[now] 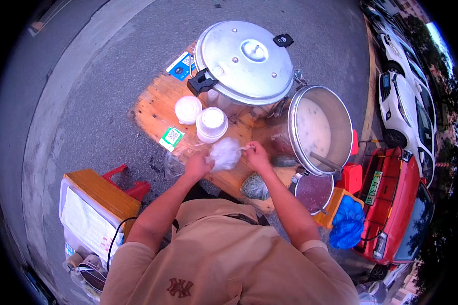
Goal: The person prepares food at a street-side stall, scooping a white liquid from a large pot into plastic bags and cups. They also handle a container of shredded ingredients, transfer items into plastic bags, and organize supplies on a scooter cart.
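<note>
Over the near edge of a wooden table (156,99), my left hand (199,164) grips the left side of a thin, whitish plastic bag (226,154). My right hand (256,155) pinches a twisted end of the same bag between thumb and fingers. What the bag contains cannot be made out. Just beyond it stand a stack of white plastic cups (212,124) and a stack of round white lids (188,109). A clear plastic bag (174,166) hangs at the table edge by my left hand.
Behind the cups is a large lidded metal pot (248,63). An open steel pot (320,126) of pale liquid with a ladle handle stands right, near a smaller pot (313,192) of dark red contents. A foam box (91,213) sits left; parked cars (400,206) line the right.
</note>
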`<state>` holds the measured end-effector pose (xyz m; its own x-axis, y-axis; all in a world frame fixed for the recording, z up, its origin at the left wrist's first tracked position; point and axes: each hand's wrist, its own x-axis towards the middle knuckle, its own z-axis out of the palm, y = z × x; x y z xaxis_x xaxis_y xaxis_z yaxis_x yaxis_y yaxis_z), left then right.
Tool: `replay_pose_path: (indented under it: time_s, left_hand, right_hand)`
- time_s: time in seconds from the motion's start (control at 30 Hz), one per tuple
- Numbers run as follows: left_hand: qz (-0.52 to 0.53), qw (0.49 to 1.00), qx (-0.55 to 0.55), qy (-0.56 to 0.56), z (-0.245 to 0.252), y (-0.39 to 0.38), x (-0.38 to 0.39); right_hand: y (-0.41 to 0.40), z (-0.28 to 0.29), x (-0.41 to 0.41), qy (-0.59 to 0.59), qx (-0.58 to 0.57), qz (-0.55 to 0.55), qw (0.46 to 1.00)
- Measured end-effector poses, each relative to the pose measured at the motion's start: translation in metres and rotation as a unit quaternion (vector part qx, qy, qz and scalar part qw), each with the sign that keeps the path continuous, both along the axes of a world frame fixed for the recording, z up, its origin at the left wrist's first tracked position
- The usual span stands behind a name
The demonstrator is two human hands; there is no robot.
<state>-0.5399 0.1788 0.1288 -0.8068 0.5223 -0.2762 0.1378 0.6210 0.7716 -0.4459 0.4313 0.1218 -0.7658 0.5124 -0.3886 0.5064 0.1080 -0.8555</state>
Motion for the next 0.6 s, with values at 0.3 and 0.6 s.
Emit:
replay_pose_path:
  time_s: [0.3, 0.6]
  left_hand:
    - [-0.043, 0.988, -0.13, 0.072, 0.012, 0.032, -0.008]
    - [0.083, 0.996, 0.013, 0.043, 0.029, 0.013, 0.002]
  right_hand:
    - [-0.037, 0.037, -0.023, 0.086, -0.196, -0.067, 0.975]
    - [-0.018, 0.057, -0.021, 0.072, -0.011, 0.039, 0.997]
